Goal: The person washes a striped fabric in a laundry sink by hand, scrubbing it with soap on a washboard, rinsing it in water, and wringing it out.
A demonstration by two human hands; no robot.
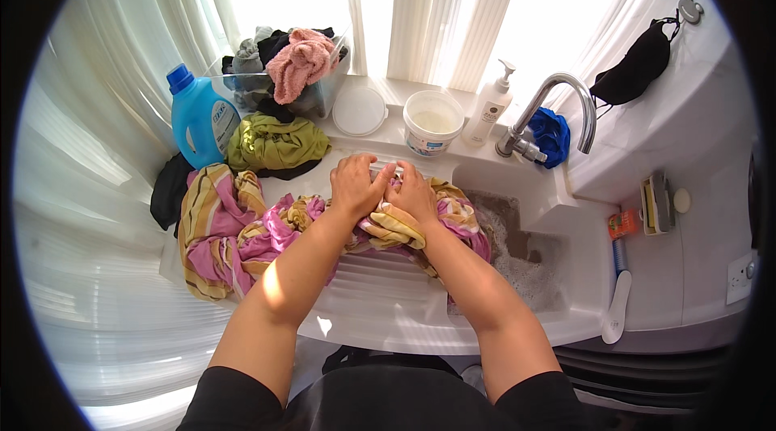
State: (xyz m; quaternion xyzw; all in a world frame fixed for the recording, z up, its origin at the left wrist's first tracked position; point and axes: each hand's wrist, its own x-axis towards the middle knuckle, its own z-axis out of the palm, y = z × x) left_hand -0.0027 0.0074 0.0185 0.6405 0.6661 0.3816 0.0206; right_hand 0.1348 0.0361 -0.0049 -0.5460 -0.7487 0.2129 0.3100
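A wet-looking, bunched cloth [392, 225] with pink, yellow and brown stripes lies across the ribbed washboard [380, 285] of a white laundry sink. Its left part is heaped on the board's left end, and its right part hangs toward soapy water [525, 253] in the basin. My left hand [356, 186] and my right hand [411, 195] are side by side at the far edge of the board, thumbs close together. Both press on the cloth with fingers bent into it; the fingertips are partly hidden. The cloth's exact kind cannot be told.
A blue detergent bottle [202, 120], a green garment [275, 142] and a clear bin [327, 92] of clothes stand at the back left. Behind the board are a round lid [360, 111], a white tub [433, 124], a pump bottle [488, 108] and a chrome faucet [586, 108]. A brush [618, 306] lies right.
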